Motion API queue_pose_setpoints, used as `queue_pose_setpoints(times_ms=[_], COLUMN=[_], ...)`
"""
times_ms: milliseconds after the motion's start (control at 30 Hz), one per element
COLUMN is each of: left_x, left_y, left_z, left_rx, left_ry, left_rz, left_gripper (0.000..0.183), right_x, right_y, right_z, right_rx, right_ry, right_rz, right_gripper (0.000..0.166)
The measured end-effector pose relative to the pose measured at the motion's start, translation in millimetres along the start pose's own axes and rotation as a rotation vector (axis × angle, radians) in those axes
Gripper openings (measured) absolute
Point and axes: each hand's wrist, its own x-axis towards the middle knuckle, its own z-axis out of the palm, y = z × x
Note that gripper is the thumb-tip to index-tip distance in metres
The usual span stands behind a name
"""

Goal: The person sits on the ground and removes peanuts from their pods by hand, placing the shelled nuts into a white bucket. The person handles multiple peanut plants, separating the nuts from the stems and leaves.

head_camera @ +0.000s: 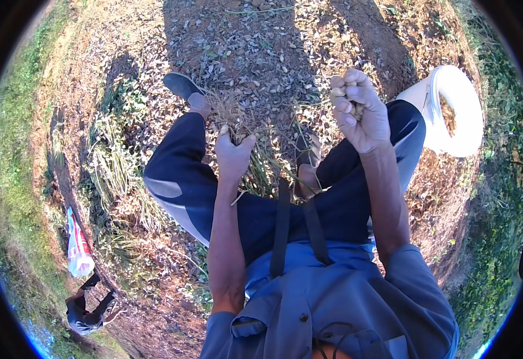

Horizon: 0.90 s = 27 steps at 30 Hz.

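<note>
Between the person's knees my left hand is closed on the root end of a bunch of peanut plants. The dry roots stick out beyond the fingers, and green stems trail down towards the lap. My right hand is raised over the right knee, its fingers curled around several peanuts in their shells. A white plastic bucket stands just right of that knee, with unshelled peanuts showing inside it.
Pulled peanut plants lie in a heap at the left. Dry leaves and loose peanuts cover the soil in front. Farther left are a red and white sack and another person. Green growth borders the right side.
</note>
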Motion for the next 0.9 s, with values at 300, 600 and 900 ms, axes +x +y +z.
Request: queue_pose_setpoints(times_ms=[300, 600, 900], left_x=[6, -3, -21], left_y=[-10, 5, 3], left_z=[-8, 18, 47], left_rx=[-0.060, 0.508, 0.839], left_ry=[0.002, 0.166, 0.210], left_rz=[0.038, 0.075, 0.214], left_gripper=[0.024, 0.032, 0.030], right_x=[-80, -41, 18], right_y=[-347, -134, 112], right_z=[-166, -18, 12], right_rx=[-1.452, -1.679, -1.492], right_ry=[0.905, 0.465, -0.067], right_rz=[-0.546, -0.270, 0.119], right_gripper=[0.048, 0.038, 0.040])
